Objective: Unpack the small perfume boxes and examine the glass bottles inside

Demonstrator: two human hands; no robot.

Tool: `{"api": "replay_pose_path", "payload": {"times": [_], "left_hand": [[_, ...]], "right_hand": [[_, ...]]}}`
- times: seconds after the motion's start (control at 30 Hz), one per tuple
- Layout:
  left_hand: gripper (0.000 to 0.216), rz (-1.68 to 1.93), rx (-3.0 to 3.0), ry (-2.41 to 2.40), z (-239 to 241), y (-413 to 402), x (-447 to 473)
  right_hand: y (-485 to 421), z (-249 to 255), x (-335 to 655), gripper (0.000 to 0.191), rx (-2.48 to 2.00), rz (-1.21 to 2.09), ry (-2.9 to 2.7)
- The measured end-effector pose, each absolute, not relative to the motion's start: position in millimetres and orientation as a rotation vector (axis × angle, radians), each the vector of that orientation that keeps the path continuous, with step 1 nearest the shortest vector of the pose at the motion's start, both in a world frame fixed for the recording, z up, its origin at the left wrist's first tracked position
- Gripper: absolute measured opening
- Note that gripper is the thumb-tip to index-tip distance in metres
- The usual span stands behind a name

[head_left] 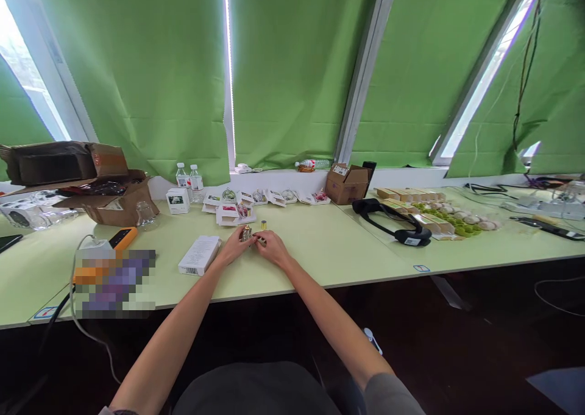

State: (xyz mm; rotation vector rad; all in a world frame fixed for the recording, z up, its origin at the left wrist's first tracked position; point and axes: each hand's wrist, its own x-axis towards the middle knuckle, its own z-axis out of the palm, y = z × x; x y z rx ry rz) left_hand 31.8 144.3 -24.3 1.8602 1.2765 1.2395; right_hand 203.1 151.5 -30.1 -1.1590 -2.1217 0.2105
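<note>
Both my hands meet over the pale green table [329, 244], far out in front of me. My left hand [234, 244] curls its fingers round a small glass bottle with a gold fitting [247, 233]. My right hand [270, 246] pinches a small gold part [260, 240] right beside that bottle. A tiny gold cap [264, 225] stands on the table just beyond the hands. A flat white box [200, 255] lies to the left of my left hand.
Several open white boxes with small ornaments [256, 200] line the back, next to two water bottles [189, 176] and a small cardboard box [346, 184]. Brown cartons [109, 198] stand left; a black headset [393, 220] and trays of small items [439, 214] lie right.
</note>
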Motion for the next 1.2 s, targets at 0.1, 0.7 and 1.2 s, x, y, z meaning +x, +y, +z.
{"api": "replay_pose_path", "payload": {"times": [0.1,0.7,1.2], "left_hand": [[0.048,1.246,1.877,1.285,-25.7,141.2,30.5],[0.056,1.23,1.839,1.362,-27.7,130.7,23.2],[0.055,1.234,1.81,1.365,-23.2,128.1,25.0]], "right_hand": [[155.9,-32.0,203.7,0.026,-1.21,0.174,-2.058],[215.3,-35.1,206.2,0.061,-1.339,0.131,-2.098],[225.2,-52.5,199.2,0.044,-1.315,0.15,-2.237]]}}
